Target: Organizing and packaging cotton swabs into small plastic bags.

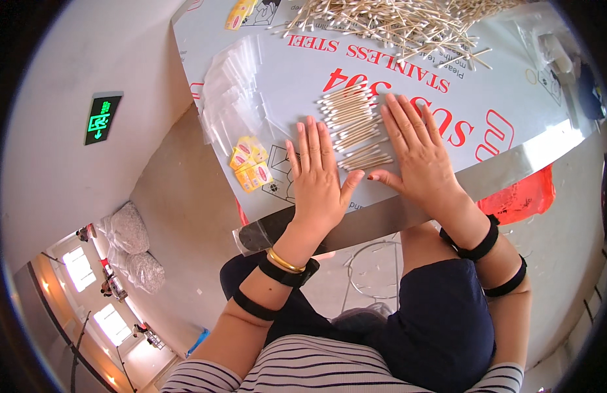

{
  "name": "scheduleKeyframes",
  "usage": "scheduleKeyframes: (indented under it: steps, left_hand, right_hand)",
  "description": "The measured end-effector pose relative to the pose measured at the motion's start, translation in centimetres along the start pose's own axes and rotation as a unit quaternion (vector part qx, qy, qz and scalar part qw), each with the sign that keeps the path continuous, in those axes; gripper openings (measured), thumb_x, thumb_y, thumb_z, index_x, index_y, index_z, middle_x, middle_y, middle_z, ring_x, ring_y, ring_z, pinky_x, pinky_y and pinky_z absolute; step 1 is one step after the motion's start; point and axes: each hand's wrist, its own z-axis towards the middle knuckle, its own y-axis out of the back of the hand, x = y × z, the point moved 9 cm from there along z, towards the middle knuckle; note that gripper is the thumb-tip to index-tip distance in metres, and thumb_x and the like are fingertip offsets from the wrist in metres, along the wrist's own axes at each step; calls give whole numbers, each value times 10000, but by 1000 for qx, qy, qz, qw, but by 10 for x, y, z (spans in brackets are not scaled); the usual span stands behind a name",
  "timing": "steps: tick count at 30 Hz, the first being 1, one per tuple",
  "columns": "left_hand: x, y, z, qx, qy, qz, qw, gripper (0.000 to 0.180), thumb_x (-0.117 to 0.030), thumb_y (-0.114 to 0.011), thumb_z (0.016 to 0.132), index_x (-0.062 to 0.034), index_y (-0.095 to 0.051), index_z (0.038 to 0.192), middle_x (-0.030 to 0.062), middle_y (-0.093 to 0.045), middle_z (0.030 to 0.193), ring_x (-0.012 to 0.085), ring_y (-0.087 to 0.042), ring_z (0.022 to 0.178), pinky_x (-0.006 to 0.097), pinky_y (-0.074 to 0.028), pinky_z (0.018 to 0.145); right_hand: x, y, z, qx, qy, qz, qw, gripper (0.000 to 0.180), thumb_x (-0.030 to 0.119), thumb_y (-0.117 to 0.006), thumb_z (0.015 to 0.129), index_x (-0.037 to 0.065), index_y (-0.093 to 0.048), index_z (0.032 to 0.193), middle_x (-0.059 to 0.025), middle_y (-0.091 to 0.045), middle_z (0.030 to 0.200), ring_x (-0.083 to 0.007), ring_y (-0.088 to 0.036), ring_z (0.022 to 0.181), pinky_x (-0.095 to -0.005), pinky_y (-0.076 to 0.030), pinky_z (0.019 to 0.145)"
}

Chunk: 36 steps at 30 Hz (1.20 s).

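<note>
Two bare hands lie palm down over the table [293, 82], and from my remote seat I see cotton swabs [349, 122] gathered in a column between them, inward from the near edge, sticks running roughly side to side. I read the left hand [316, 190] as flat, fingers straight and thumb held apart, just beside the column's left ends. On the other side, I find the right hand [419, 157] equally flat, thumb and fingers apart, fingertips close by the right ends; I cannot tell whether either hand touches a swab.

Toward the left edge I make out clear bags [231, 92] in an overlapping stack, with yellow cards [252, 167] nearer the near left corner. A loose swab heap [389, 19] spreads along the far edge, and I see clear plastic [552, 49] by the far right corner. Below the near edge, rightward, shows a red bag [523, 196].
</note>
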Motion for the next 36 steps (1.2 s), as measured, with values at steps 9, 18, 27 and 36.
scheduleKeyframes:
  steps: [9,18,27,36]
  left_hand:
    - [-4,-5,2,-2,10,12,1000,967,-663,-277,1061,98,-103,1633,315,-75,1710,456,-41,1602,612,0,1260]
    - [-5,-4,4,-4,13,23,1000,950,-651,-273,1066,90,-100,1636,307,-77,1713,456,-41,1602,616,-9,1262]
    - [14,12,19,-30,34,20,999,964,-648,-338,1058,105,-137,1625,304,-97,1712,443,-37,1605,623,8,1261]
    - [10,0,29,-8,35,39,999,994,-673,-313,1050,125,-137,1616,299,-96,1714,402,-31,1615,605,26,1266]
  right_hand:
    - [7,-3,1,14,-4,-9,1000,1109,769,-506,883,-37,-291,1614,-147,-251,1711,-282,-172,1607,-502,-89,1316]
    - [11,-4,2,21,4,-18,1000,1106,757,-517,885,-47,-294,1610,-166,-247,1709,-295,-160,1610,-499,-87,1316]
    - [-6,13,20,-3,-2,-15,1000,1084,758,-510,915,-57,-308,1601,-175,-270,1699,-295,-192,1602,-492,-114,1309]
    - [2,0,31,-9,9,-5,1000,1093,706,-605,886,-60,-294,1602,-185,-258,1699,-310,-190,1601,-485,-145,1307]
